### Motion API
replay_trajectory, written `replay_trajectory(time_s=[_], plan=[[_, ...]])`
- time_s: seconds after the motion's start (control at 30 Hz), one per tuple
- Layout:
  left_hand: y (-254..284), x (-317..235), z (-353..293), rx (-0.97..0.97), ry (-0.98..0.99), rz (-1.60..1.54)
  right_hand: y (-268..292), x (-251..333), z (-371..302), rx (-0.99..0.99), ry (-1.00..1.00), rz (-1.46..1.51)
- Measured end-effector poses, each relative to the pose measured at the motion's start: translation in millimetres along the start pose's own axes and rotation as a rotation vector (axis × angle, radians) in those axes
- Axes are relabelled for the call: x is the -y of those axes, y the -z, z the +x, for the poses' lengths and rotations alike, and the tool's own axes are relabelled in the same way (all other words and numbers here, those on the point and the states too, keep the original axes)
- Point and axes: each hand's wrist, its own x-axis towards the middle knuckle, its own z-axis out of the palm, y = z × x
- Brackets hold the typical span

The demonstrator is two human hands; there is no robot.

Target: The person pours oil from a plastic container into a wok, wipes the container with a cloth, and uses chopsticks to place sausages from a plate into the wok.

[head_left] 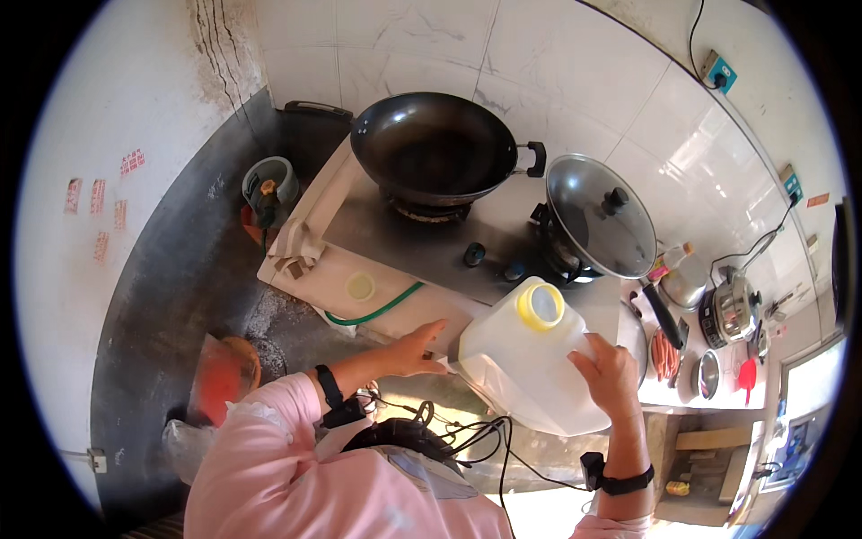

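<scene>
A large translucent white plastic jug (548, 364) tilts in front of the stove's near edge, its yellow-rimmed mouth (541, 306) uncovered and facing up. My right hand (612, 373) grips its right side, with part of the grip hidden behind the jug. Just off the left side is my left hand (413, 350), fingers spread and holding nothing. A round pale-yellow lid (361, 287) lies on the counter ahead of that hand. Beyond, a dark wok (435, 148) rests on the left burner, and a lidded pan (600, 217) sits on the right one.
A green hose (377, 310) curves along the counter edge by a folded cloth (296, 249). A gas cylinder (269, 184) stands on the floor at left. To the right are an electric pot (732, 310), sausage-like red pieces (665, 356) and a metal bowl (708, 374). Black cables (476, 436) hang before me.
</scene>
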Motion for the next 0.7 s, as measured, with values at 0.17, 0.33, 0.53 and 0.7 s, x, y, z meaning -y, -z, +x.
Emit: replay_trajectory(time_s=[0.17, 0.33, 0.53, 0.7], plan=[[-37.5, -20.3, 21.6, 0.003, -0.148, 0.098, -2.3, 4.2, -6.2, -0.017, 0.062, 0.001], [-27.9, -23.5, 28.9, 0.031, -0.157, 0.073, -8.6, 7.0, -9.0, -0.007, -0.044, 0.068], [-20.4, -15.2, 45.1, 0.121, -0.227, 0.038, 0.6, 28.5, -4.4, 0.098, -0.204, 0.115], [5.9, -35.6, 45.8, 0.318, -0.183, -0.1, 21.8, 69.1, 24.4, 0.174, -0.198, 0.065]])
